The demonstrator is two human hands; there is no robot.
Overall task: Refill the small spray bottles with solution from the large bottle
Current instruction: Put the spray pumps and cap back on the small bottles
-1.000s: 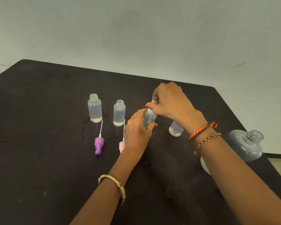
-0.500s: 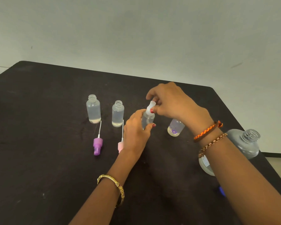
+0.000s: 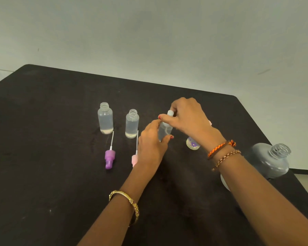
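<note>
My left hand [image 3: 150, 144] grips a small clear spray bottle [image 3: 164, 131] upright on the black table [image 3: 43, 174]. My right hand [image 3: 187, 118] pinches its white spray top [image 3: 170, 113] from above. Two uncapped small bottles [image 3: 105, 118] [image 3: 132, 124] holding clear liquid stand to the left. A purple spray head [image 3: 109, 158] with its tube lies in front of the first one; a pink spray head [image 3: 134, 159] lies partly behind my left hand. A small flower-printed bottle [image 3: 192, 143] stands behind my right wrist. The large uncapped bottle [image 3: 270, 160] stands at the right, partly behind my right forearm.
The table's far edge meets a pale wall. Its right edge runs close behind the large bottle. Dark bare tabletop spreads at the left and near my arms.
My right hand has shifted its fingers round the white spray top, and my left hand keeps the same hold on the bottle. The view has drifted slightly.
</note>
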